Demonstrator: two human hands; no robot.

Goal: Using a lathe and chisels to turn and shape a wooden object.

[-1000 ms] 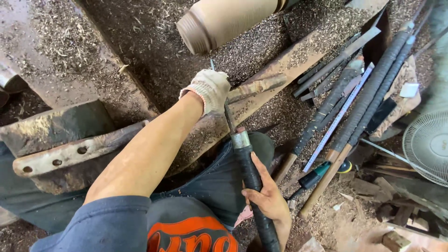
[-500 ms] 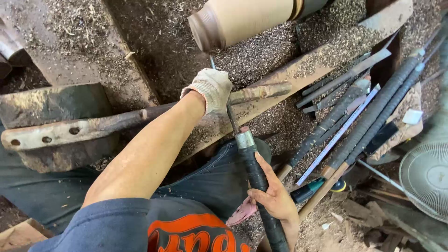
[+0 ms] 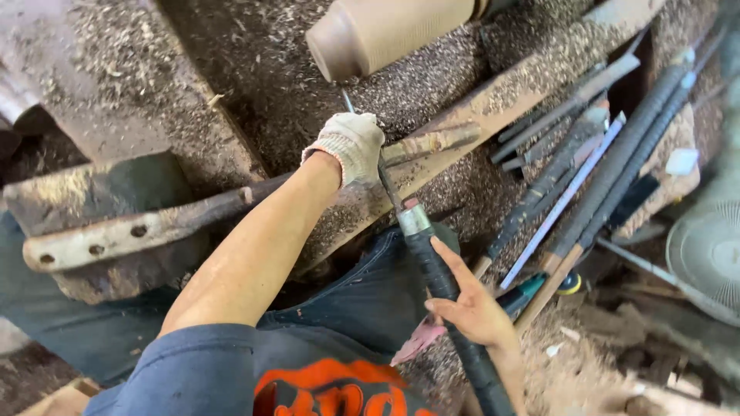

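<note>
The gloved left hand (image 3: 351, 146) clamps the long black-wrapped steel chisel (image 3: 432, 262) onto the rusty tool rest (image 3: 231, 204), just below the tan wooden cylinder (image 3: 385, 35); the bare right hand (image 3: 470, 308) grips its handle, best kept low and steady.

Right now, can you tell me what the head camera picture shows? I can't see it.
A person holds a long chisel on a tool rest, tip near a wooden piece on a lathe. The gloved left hand grips the blade; the bare right hand holds the black handle. Sawdust lies everywhere, spare tools at right.
</note>
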